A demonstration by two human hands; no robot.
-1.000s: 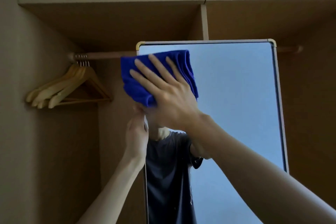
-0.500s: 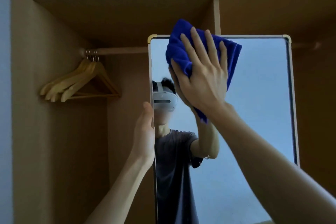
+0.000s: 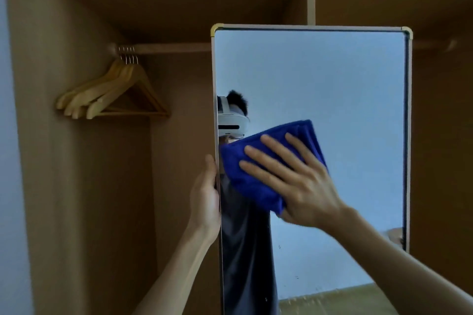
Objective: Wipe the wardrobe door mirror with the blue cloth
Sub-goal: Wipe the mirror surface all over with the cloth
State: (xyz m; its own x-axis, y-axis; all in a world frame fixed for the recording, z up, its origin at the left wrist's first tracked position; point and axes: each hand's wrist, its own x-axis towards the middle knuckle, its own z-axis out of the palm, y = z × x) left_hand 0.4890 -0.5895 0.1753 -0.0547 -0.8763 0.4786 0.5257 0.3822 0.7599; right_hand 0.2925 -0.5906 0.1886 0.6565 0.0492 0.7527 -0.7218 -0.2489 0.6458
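Head view. The mirror (image 3: 332, 79) stands upright in the centre and right of the frame, a tall pane in a pale frame with brass-coloured corner caps at the top. The blue cloth (image 3: 258, 169) lies bunched against the glass at mid-height, near the mirror's left edge. The right hand (image 3: 294, 181) lies flat on the cloth, fingers straight and spread, pointing toward the upper left, pressing the cloth to the pane; the thumb is hidden under the cloth's lower edge. The left hand (image 3: 206, 194) grips the mirror's left edge just beside the cloth, its fingers wrapped behind the frame and out of sight.

The glass reflects a person in a dark shirt wearing a white headset, partly covered by the cloth.

Behind the mirror is an open wardrobe (image 3: 76, 186) with brown panels. A rail (image 3: 166, 47) runs across the upper middle of the frame, and a group of wooden hangers (image 3: 107, 94) hangs at its left end.
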